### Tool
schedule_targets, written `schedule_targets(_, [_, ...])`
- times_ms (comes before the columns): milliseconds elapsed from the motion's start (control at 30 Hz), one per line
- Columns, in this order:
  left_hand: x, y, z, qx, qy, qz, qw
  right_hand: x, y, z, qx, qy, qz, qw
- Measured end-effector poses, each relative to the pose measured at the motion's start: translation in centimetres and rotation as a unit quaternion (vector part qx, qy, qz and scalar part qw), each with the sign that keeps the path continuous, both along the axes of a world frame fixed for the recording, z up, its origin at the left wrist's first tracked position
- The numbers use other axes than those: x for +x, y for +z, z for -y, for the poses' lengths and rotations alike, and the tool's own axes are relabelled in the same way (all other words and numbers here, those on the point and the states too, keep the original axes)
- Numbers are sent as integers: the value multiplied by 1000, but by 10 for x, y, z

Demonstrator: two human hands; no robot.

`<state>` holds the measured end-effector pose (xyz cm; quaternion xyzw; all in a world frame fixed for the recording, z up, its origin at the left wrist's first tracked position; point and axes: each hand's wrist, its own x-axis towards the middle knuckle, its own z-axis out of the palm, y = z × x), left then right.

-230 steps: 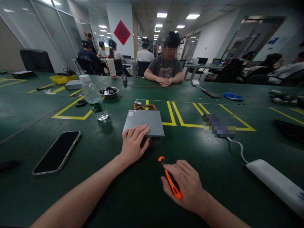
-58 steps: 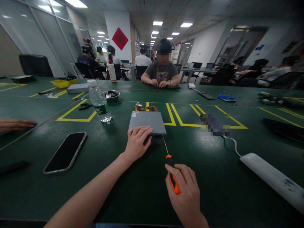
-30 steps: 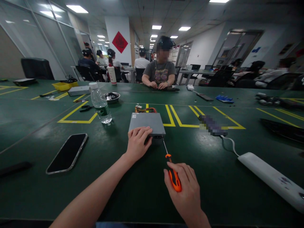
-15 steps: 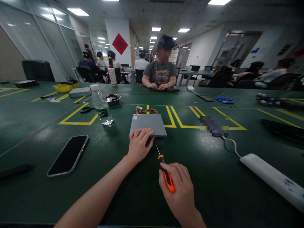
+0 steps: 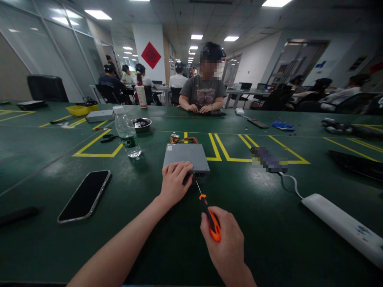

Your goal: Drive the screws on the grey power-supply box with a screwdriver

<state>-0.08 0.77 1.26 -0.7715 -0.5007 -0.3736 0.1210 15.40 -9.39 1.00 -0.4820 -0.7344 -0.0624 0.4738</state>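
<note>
A grey metal computer power supply (image 5: pixel 191 154) lies flat on the green table, its bundle of coloured cables (image 5: pixel 185 139) at the far side. My left hand (image 5: pixel 176 180) grips its near left corner, fingers over the top and thumb at the front face. In my right hand (image 5: pixel 226 235) is an orange and black screwdriver (image 5: pixel 213 223), with the fingers curled round its handle. Its thin shaft points away from me towards the front face, close to the socket. Whether the tip touches the casing I cannot tell.
To the left are a water bottle (image 5: pixel 128 133), a phone (image 5: pixel 85 195) and a metal bowl (image 5: pixel 142 124). At the right lie a white power strip (image 5: pixel 341 227) with a cable and a pixelated device (image 5: pixel 267 158). A person (image 5: pixel 202 93) sits across the table (image 5: pixel 167 255).
The fingers of my right hand have curled further round the handle. The screwdriver tip has risen slightly towards the power supply's front face. My left hand stays on the casing.
</note>
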Motion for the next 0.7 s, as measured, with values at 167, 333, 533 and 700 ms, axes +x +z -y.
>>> schedule_targets(167, [0,0,0,3,-3,2,1000,-6,3,1,30,6,46,998])
schedule_targets(333, [0,0,0,5,-3,5,1000,-3,2,3,-23,15,0,1000])
schedule_targets(533, [0,-2,0,4,-3,4,1000,-4,-5,3,-11,26,-7,1000])
schedule_targets(700, [1,-4,-1,5,-1,8,1000,-6,0,4,-3,22,26,999])
